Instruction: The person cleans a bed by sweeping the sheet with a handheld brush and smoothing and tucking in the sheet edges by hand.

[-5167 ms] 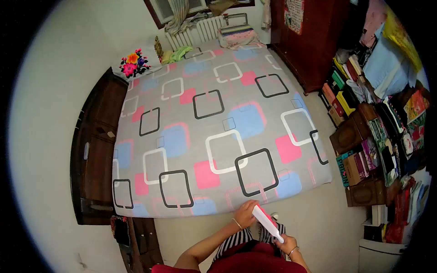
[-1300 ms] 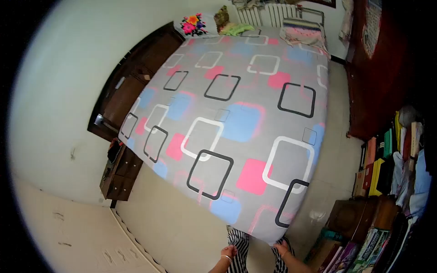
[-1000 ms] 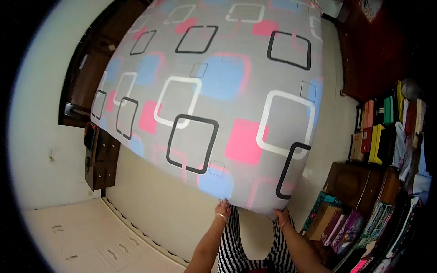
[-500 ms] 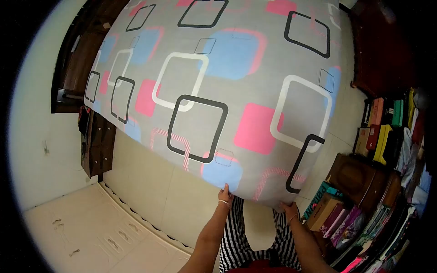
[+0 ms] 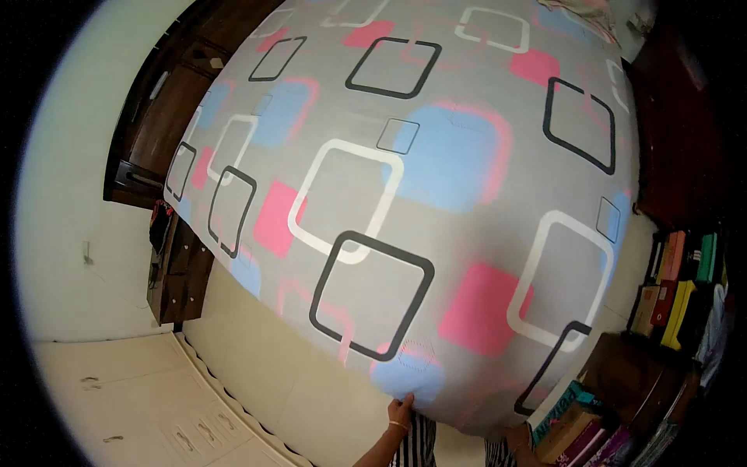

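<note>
A grey bed sheet [image 5: 459,233] with pink and blue patches and black and white square outlines covers the bed. It lies mostly smooth over the top. At the near edge, my left hand [image 5: 400,412] pinches the sheet's border beside a blue patch. My right hand [image 5: 520,440] is at the near right corner of the sheet, closed on its edge; its fingers are dim and partly hidden. Below the edge, striped trousers show between the hands.
A dark wooden headboard [image 5: 152,148] and a small drawer cabinet [image 5: 183,280] stand at left. Pale cupboard doors [image 5: 148,401] are at lower left. Stacked boxes [image 5: 665,311] and a brown wooden piece [image 5: 626,370] line the right side. Crumpled cloth [image 5: 587,14] lies at the far edge.
The view has tilted up, so the bed and both hands appear lower and the far cloth has come into sight. Both hands stay at the sheet's near edge.
</note>
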A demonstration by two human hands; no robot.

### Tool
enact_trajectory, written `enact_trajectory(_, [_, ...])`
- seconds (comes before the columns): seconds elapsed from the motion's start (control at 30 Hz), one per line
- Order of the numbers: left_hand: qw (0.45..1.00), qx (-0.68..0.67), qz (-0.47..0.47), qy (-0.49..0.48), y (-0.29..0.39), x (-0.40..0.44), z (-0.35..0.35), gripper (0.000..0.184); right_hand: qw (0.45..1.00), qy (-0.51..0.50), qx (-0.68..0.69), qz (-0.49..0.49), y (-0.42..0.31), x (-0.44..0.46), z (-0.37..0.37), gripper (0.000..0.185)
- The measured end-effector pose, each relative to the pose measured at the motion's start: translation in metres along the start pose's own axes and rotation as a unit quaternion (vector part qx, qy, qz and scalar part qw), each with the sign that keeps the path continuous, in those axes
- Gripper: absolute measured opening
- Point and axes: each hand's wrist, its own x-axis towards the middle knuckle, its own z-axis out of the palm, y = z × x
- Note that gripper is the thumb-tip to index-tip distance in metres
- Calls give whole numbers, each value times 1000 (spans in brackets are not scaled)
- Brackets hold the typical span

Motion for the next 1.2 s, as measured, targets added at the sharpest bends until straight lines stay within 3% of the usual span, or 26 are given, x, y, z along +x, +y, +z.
enact_trajectory(0.23, [998, 60, 20, 29, -4, 33, -11, 32, 999, 4, 44, 10, 2, 12, 19, 68])
enact_trajectory(0.33, [985, 168, -30, -15, 3, 21, -23, 31, 997, 18, 76, 10, 22, 8, 17, 65])
enact_trajectory(0.43, [994, 77, -20, -71, 13, 25, -19, 32, 993, 30, 112, 34, 73, 11, 14, 62])
enact_trajectory(0.5, [993, -54, -40, -98, 13, 26, -27, 30, 985, 25, 148, 87, 118, 16, 29, 60])
enact_trajectory(0.53, [992, -50, -41, -106, 13, 29, -34, 30, 973, 16, 183, 140, 146, 15, 42, 60])
enact_trajectory(0.6, [967, -185, -144, -101, 14, 40, -50, 31, 917, -11, 302, 261, 193, 16, 81, 58])
enact_trajectory(0.67, [969, -158, -142, -125, 23, 51, -58, 34, 832, -29, 456, 315, 220, 32, 125, 57])
enact_trajectory(0.7, [971, -135, -137, -145, 30, 56, -61, 37, 787, -50, 532, 309, 229, 41, 146, 56])
enact_trajectory(0.73, [971, -127, -138, -148, 36, 60, -64, 37, 810, -203, 549, 43, 201, 36, 162, 54])
enact_trajectory(0.77, [966, -152, -157, -138, 41, 63, -67, 42, 716, -323, 579, -217, 160, 27, 178, 51])
enact_trajectory(0.8, [961, -175, -174, -128, 50, 66, -68, 48, 763, -154, 627, -28, 153, 49, 191, 51])
enact_trajectory(0.83, [961, -182, -179, -108, 60, 63, -67, 60, 756, 21, 634, 162, 147, 76, 203, 50])
enact_trajectory(1.07, [967, -138, -188, -105, 119, 68, -87, 68, 675, 91, 722, 126, 87, 35, 232, 57])
enact_trajectory(1.13, [966, -144, -177, -121, 115, 86, -99, 66, 692, -66, 719, 6, 47, 0, 235, 61])
enact_trajectory(1.2, [966, -130, -172, -145, 117, 95, -105, 65, 662, -75, 745, 32, 89, 34, 232, 65])
